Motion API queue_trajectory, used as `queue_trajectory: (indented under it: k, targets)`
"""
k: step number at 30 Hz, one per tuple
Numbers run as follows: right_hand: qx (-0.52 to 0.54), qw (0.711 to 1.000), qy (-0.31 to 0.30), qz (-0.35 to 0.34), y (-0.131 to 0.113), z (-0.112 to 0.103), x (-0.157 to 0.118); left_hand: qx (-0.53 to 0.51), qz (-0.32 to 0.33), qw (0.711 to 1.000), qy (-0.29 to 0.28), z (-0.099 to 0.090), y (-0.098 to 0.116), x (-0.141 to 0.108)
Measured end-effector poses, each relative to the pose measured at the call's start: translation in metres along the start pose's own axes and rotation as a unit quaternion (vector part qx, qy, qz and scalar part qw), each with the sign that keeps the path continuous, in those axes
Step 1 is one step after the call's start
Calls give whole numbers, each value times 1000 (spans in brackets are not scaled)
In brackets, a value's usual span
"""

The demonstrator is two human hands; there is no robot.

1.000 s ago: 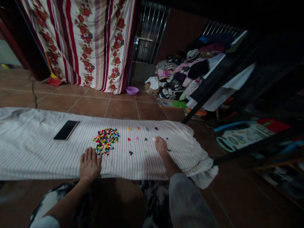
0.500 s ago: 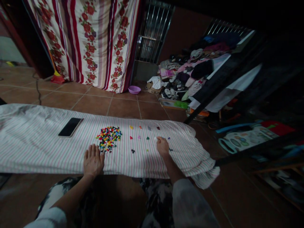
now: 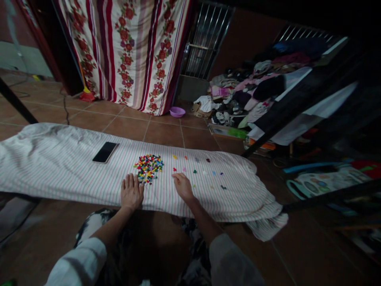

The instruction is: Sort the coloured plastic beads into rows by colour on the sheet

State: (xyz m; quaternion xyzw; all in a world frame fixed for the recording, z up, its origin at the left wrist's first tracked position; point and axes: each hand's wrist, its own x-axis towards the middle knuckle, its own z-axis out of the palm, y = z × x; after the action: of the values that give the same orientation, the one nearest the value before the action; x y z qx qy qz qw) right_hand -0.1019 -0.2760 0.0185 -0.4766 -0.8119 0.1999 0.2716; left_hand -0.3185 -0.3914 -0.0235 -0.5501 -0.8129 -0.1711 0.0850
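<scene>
Fingers stretched out, my left hand [image 3: 131, 192] lies flat on the striped cloth [image 3: 98, 182], at the near left edge of a heap of small multicoloured pieces [image 3: 149, 167]. My right hand [image 3: 183, 186] is right of the heap, fingers loosely bent and pointing left, with nothing visible in them. Beyond its fingertips are small red pieces [image 3: 174, 169] and pink pieces [image 3: 184, 169]. Further right, little colour groups sit in rows: green [image 3: 195, 171], white [image 3: 204, 172], yellow [image 3: 175, 157], dark red [image 3: 208, 160]. The right hand may hide others.
A black-screened phone [image 3: 105, 152] lies on the cloth left of the heap. Behind are a floral curtain [image 3: 127, 55], a purple basin [image 3: 177, 112] and a pile of clothes [image 3: 238, 89] on the tiled floor. Dark slanting bars [image 3: 268, 133] flank the cloth-covered surface.
My right hand has moved left from the white pieces toward the heap; white pieces show where it was. My left hand stays flat by the heap. The whole view has shifted.
</scene>
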Motion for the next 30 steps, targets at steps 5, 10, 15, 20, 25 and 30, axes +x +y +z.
queue_trajectory:
  k: [5,10,15,20,25,30]
  targets:
    - [17,996,-70,-45,-44,34,-10,11,2,1000,1,-3,2,0]
    - [-26,995,-100,-7,-69,56,-10,0,-3,1000,-2,-4,3,1]
    - [-61,992,-105,17,-80,66,-9,-10,-2,1000,-5,-4,2,1]
    - [-72,993,-87,15,-81,70,-13,-24,-8,1000,-1,-3,3,1]
    - [-82,993,-81,19,-79,73,-15,-12,-4,1000,3,-2,2,0]
    - [-78,994,-66,25,-78,74,-18,-10,-1,1000,0,-6,3,0]
